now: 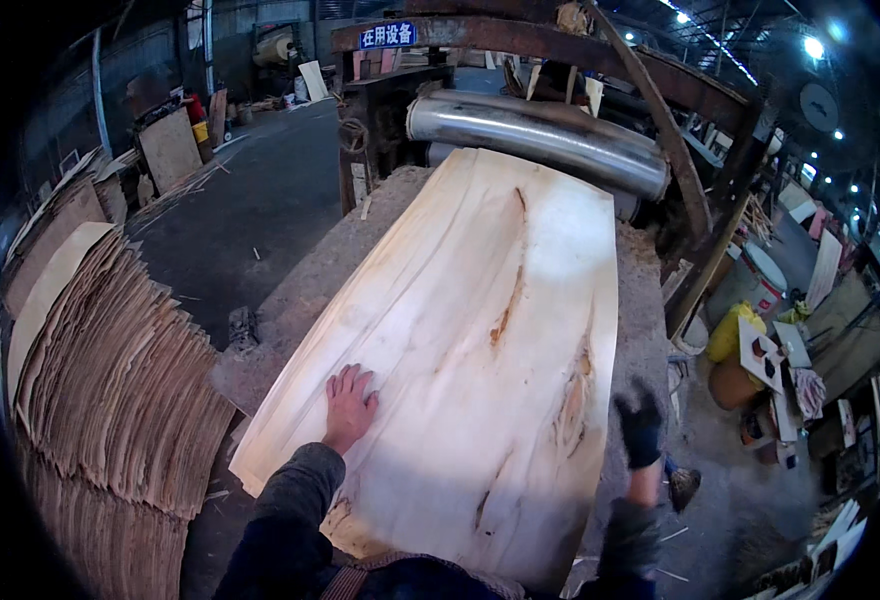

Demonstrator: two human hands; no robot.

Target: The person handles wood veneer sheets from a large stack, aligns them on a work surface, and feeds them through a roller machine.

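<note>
Lying six to twelve o'clock: wood sheet [440,330] | probably light, bendy, splittable; best held by edges, off cracks [507,310] | left hand [350,407]: fingers half-spread atop, gripping nothing | right hand [640,426], four o'clock: blurred, fingers unclear

Veneer sheet [450,350] on table [302,305], roller [540,140] behind, stacked sheets [115,390] left

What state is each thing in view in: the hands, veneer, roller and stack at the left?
Left hand: bare, resting on the pale veneer
Right hand: dark-gloved, blurred, near the veneer's right edge
Pale veneer: lying spread out, brown-streaked
Metal roller: shiny; turning or still, cannot tell
Veneer stack: layered, ragged-edged
</note>
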